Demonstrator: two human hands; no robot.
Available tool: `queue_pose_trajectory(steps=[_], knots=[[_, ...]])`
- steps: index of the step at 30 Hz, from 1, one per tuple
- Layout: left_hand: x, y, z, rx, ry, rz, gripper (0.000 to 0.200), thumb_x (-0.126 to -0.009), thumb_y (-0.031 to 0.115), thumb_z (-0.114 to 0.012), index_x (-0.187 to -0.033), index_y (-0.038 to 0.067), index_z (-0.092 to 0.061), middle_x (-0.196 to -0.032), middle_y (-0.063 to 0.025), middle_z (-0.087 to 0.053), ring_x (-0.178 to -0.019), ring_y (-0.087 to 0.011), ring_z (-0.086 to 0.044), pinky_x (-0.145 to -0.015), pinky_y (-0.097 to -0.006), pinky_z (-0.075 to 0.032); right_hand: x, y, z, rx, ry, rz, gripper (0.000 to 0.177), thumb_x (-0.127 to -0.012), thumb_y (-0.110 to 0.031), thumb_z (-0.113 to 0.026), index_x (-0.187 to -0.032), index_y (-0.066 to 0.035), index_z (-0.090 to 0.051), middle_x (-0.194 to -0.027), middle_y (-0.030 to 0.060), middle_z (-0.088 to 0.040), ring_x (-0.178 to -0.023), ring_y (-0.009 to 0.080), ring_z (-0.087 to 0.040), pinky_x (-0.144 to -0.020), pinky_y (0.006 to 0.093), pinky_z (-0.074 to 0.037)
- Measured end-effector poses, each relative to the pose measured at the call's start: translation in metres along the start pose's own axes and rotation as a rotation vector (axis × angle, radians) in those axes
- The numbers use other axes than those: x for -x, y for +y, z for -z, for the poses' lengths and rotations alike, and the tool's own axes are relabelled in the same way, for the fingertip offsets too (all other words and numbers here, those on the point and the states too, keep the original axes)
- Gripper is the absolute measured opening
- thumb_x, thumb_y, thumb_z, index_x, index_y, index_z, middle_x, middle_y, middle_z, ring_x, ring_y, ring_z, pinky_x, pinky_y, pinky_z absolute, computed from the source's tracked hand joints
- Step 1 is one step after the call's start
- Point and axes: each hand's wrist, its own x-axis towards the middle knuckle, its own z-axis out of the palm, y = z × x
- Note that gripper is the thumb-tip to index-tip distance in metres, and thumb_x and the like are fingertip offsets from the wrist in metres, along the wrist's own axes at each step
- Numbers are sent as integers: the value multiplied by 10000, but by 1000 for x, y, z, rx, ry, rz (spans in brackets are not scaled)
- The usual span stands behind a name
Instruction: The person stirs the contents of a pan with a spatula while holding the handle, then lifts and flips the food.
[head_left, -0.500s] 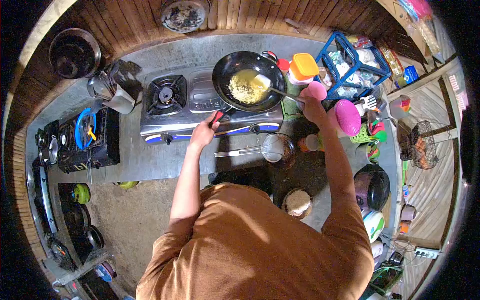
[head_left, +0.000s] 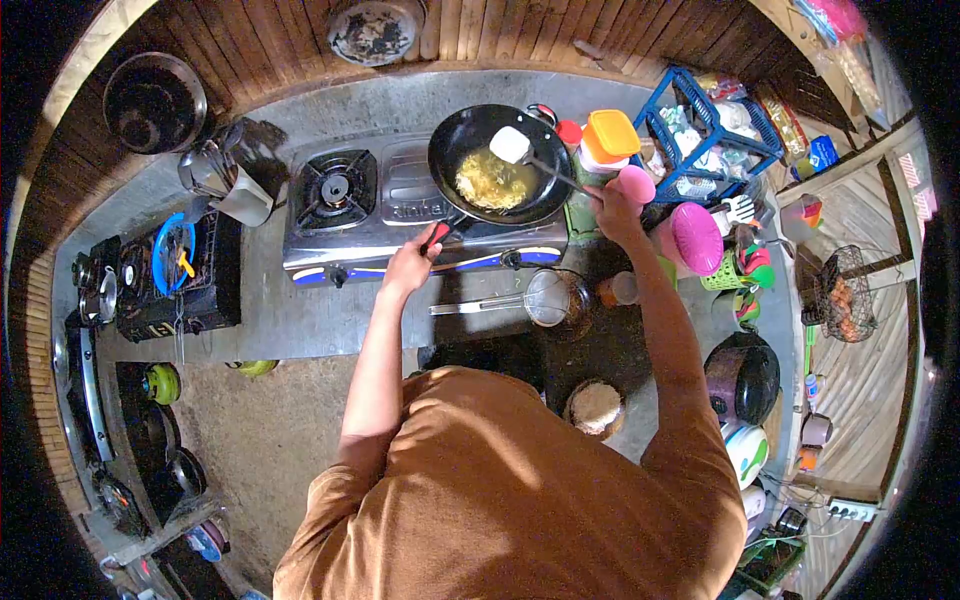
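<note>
Spatula (head_left: 511, 145): pale blade up over the far half of the pan (head_left: 455, 140), above the food and, as far as can be told, clear of it. Thin shaft slanting down and to the right, into the right hand (head_left: 607, 207). Long axis from upper left to lower right, blade end away from the body, grip end just past the pan's right rim. Right fingers closed round the end of the shaft, holding the spatula.

Yellow, noodle-like food (head_left: 492, 183) low in the middle of the pan, just on the body side of the blade and slightly to its left.

Pan on the right burner of the 2-burner stove (head_left: 400, 185). Pan handle (head_left: 440, 235), red and black, pointing toward the body and a little left. Left hand (head_left: 413, 265) at the end of it, fingers wrapped round the grip.

1 hand at each side of the pan: left at the near edge, right at the right edge, and only the right linked to the food, through the tool.

Just beyond the right hand, an orange-lidded tub (head_left: 611, 135) and a blue basket (head_left: 715, 130). On the worktop (head_left: 300, 320) in front of the stove, a wire strainer (head_left: 545, 297) between the 2 forearms
</note>
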Motion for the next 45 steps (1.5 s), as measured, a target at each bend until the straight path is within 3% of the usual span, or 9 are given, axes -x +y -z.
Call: queue_pose_trajectory(steps=[2,5,9,12,14,23,29,35,45], knots=[[0,1,1,-16,-1,5,482,-895,346,-550,-1352,243,-435,-1167,-165,-588,-1088,-360,-551,-897,-412,-452,-7,6,-5,292,278,193,271,-819,-142,-546,-1053,-56,-653,-872,189,-644,-788,321,-626,-688,428,-487],[1,1,0,19,0,-2,482,-896,346,-548,-1352,237,-434,-1155,-177,-591,-1084,-363,-554,-894,-412,-450,-22,45,-29,615,187,95,272,-812,-125,-538,-1050,-50,-647,-872,194,-644,-810,347,-623,-717,451,-495],[1,1,-1,15,5,-1,483,-897,349,-544,-1353,236,-433,-1148,-187,-592,-1080,-365,-556,-894,-415,-449,-24,-13,-12,390,181,132,313,-799,-98,-544,-1096,-47,-627,-864,201,-642,-806,348,-623,-715,440,-495],[1,2,0,18,-8,21,484,-896,346,-547,-1353,234,-435,-1150,-191,-589,-1081,-364,-555,-895,-414,-448,-29,-29,-15,196,-95,-127,350,-789,-85,-554,-1133,-78,-619,-897,191,-636,-816,339,-623,-702,428,-492],[-1,-1,-2,24,-29,33,484,-894,336,-551,-1353,231,-437,-1161,-189,-584,-1086,-362,-552,-898,-414,-447,-32,-21,-31,285,66,120,344,-790,-68,-550,-1124,-83,-630,-877,170,-628,-803,334,-617,-692,424,-484],[-1,-3,-3,11,10,-1,477,-892,329,-557,-1345,227,-447,-1176,-181,-578,-1089,-360,-550,-910,-408,-445,33,-94,17,237,165,321,396,-765,-32,-508,-1126,-143,-627,-877,114,-579,-798,316,-612,-697,414,-509],[1,2,1,7,-19,45,473,-896,349,-548,-1348,264,-440,-1159,-170,-593,-1086,-366,-552,-904,-413,-448,88,-94,39,499,185,-36,399,-712,7,-533,-1025,-181,-696,-1007,81,-636,-880,259,-627,-742,368,-512],[2,2,1,14,-22,46,480,-895,370,-547,-1352,283,-432,-1164,-158,-595,-1087,-360,-554,-908,-413,-446,104,-124,87,603,187,80,388,-688,-28,-572,-1020,-183,-701,-1072,76,-631,-926,284,-622,-765,372,-512],[0,-1,-2,-31,1,32,466,-898,357,-541,-1347,282,-438,-1144,-174,-597,-1066,-374,-558,-890,-436,-452,84,-121,-5,405,11,28,473,-715,8,-551,-1162,-135,-604,-1016,115,-589,-863,320,-618,-737,429,-507]])
